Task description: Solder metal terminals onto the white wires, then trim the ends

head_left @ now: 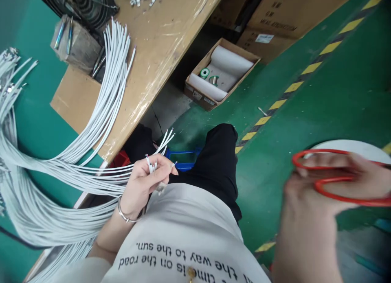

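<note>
My left hand [146,184] is closed round the ends of several white cables [76,169] that trail off the workbench edge; short stripped tips stick out past my fingers. A silver bangle sits on that wrist. My right hand [324,193], blurred by motion, is out to the right over the floor with its fingers through the red handles of a pair of scissors [339,181]. The scissor blades are out of sight.
Wooden workbench [159,42] with a green mat [36,124], a big fan of white cables [113,79], a block holding tools [75,44] and a dark fan grille. Open cardboard box [220,73] with paper rolls on the green floor. Yellow-black floor stripe [293,87]. Larger cartons behind.
</note>
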Action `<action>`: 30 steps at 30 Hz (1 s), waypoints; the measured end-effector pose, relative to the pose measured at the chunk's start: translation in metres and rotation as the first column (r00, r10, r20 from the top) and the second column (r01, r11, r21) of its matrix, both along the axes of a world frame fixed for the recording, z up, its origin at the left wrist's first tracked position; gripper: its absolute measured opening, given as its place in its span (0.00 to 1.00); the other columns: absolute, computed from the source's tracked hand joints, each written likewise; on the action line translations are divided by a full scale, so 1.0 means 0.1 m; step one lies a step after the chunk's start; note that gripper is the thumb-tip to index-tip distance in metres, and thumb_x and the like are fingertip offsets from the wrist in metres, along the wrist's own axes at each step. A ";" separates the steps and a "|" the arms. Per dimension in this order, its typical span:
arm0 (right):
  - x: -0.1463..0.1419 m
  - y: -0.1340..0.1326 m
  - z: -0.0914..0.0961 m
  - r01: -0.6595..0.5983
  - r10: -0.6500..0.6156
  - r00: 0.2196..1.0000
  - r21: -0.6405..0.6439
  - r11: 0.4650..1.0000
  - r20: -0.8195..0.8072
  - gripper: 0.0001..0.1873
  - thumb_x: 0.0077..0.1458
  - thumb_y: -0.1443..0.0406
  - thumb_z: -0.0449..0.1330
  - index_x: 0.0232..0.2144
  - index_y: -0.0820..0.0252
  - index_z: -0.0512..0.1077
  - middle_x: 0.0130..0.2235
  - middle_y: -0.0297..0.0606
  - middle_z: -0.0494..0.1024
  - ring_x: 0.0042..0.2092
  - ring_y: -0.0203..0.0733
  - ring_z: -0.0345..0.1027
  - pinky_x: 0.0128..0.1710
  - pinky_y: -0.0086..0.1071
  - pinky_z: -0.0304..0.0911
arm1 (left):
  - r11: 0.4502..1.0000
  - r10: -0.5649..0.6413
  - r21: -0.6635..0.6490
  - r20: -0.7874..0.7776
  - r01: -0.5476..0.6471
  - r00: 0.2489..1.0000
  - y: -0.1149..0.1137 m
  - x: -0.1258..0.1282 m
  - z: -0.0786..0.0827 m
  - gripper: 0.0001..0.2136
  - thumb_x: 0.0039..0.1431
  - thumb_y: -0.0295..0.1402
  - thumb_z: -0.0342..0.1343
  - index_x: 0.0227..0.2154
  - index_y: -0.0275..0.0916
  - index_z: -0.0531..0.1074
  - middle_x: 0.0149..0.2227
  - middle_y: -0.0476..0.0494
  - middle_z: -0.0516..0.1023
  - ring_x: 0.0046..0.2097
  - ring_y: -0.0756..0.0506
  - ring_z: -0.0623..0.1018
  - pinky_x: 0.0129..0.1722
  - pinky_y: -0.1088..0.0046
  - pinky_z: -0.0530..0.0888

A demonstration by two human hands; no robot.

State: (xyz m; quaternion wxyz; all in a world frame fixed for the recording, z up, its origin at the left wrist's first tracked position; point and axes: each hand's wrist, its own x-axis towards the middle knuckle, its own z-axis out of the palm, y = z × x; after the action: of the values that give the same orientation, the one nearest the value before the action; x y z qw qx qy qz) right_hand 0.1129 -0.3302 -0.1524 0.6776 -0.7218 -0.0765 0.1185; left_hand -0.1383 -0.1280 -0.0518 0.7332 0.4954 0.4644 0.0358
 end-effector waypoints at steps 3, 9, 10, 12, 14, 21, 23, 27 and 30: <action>-0.23 0.16 -0.15 0.019 -0.017 0.998 0.035 0.999 -0.058 0.27 0.54 0.46 0.66 0.14 0.48 0.61 0.18 0.33 0.60 0.21 0.41 0.55 0.21 0.40 0.47 | 1.000 0.026 -0.006 0.051 -0.025 0.998 0.02 0.11 0.05 0.13 0.60 0.44 0.69 0.31 0.37 0.81 0.21 0.50 0.70 0.20 0.55 0.56 0.19 0.74 0.48; -0.79 0.46 -0.02 -0.284 0.274 0.955 -0.083 0.955 -0.109 0.28 0.61 0.60 0.68 0.11 0.56 0.66 0.14 0.32 0.63 0.18 0.35 0.52 0.20 0.36 0.46 | 0.999 0.047 -0.032 0.119 -0.043 0.992 0.02 0.14 0.04 0.09 0.62 0.39 0.68 0.33 0.38 0.82 0.21 0.51 0.71 0.20 0.56 0.58 0.18 0.77 0.51; -0.83 0.48 0.03 -0.322 0.312 0.944 -0.093 0.942 -0.111 0.27 0.61 0.61 0.67 0.12 0.56 0.67 0.14 0.32 0.64 0.18 0.34 0.53 0.20 0.35 0.47 | 0.999 0.047 -0.021 0.133 -0.044 0.990 0.02 0.14 0.03 0.08 0.62 0.38 0.68 0.33 0.38 0.82 0.21 0.51 0.71 0.20 0.56 0.58 0.18 0.77 0.51; -0.88 0.54 0.13 -0.385 0.375 0.921 -0.095 0.918 -0.107 0.22 0.61 0.61 0.68 0.16 0.57 0.72 0.17 0.32 0.68 0.21 0.35 0.58 0.22 0.34 0.52 | 0.999 0.040 0.002 0.152 -0.041 0.988 0.01 0.13 0.02 0.07 0.62 0.37 0.68 0.33 0.38 0.82 0.22 0.52 0.70 0.21 0.56 0.59 0.18 0.78 0.52; -0.89 0.62 0.22 -0.461 0.455 0.887 -0.085 0.883 -0.081 0.15 0.61 0.62 0.68 0.22 0.57 0.77 0.21 0.33 0.71 0.24 0.36 0.61 0.25 0.33 0.56 | 0.999 0.029 0.016 0.159 -0.032 0.987 0.00 0.13 0.00 0.08 0.62 0.38 0.68 0.34 0.39 0.83 0.23 0.51 0.71 0.20 0.56 0.58 0.18 0.77 0.52; -0.92 0.73 0.37 -0.580 0.584 0.810 -0.073 0.811 0.052 0.24 0.62 0.66 0.66 0.18 0.58 0.61 0.21 0.28 0.57 0.24 0.32 0.47 0.23 0.33 0.44 | 0.999 -0.023 0.044 0.169 0.015 0.985 0.00 0.13 -0.02 0.07 0.67 0.38 0.65 0.38 0.40 0.85 0.24 0.51 0.73 0.21 0.56 0.59 0.18 0.77 0.52; -0.93 0.71 0.37 -0.579 0.587 0.802 -0.093 0.810 0.115 0.29 0.63 0.69 0.64 0.16 0.58 0.52 0.20 0.26 0.50 0.23 0.31 0.41 0.22 0.34 0.40 | 0.997 -0.035 0.079 0.161 0.022 0.986 -0.01 0.14 -0.01 0.07 0.67 0.37 0.65 0.38 0.40 0.84 0.23 0.52 0.72 0.22 0.56 0.60 0.20 0.78 0.53; -0.89 0.70 0.41 -0.684 0.699 0.703 -0.144 0.715 0.133 0.27 0.59 0.69 0.68 0.19 0.57 0.54 0.21 0.26 0.54 0.23 0.30 0.44 0.22 0.32 0.42 | 0.990 -0.041 0.136 0.142 0.021 0.989 -0.04 0.15 0.00 0.08 0.68 0.38 0.64 0.36 0.40 0.82 0.22 0.54 0.66 0.23 0.56 0.59 0.22 0.78 0.55; -0.83 0.71 0.45 -0.764 0.783 0.608 -0.173 0.621 0.131 0.19 0.57 0.68 0.68 0.23 0.57 0.61 0.26 0.29 0.62 0.27 0.32 0.53 0.26 0.30 0.50 | 0.982 -0.064 0.184 0.131 0.039 0.989 -0.06 0.15 -0.01 0.08 0.68 0.38 0.64 0.36 0.40 0.81 0.22 0.54 0.67 0.24 0.55 0.60 0.23 0.77 0.56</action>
State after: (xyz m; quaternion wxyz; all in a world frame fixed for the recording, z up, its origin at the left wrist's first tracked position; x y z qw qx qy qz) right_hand 0.0302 -0.2596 -0.1073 0.5122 -0.6581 -0.4403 0.3327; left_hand -0.1237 -0.1337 -0.0526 0.7158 0.5684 0.3950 0.0927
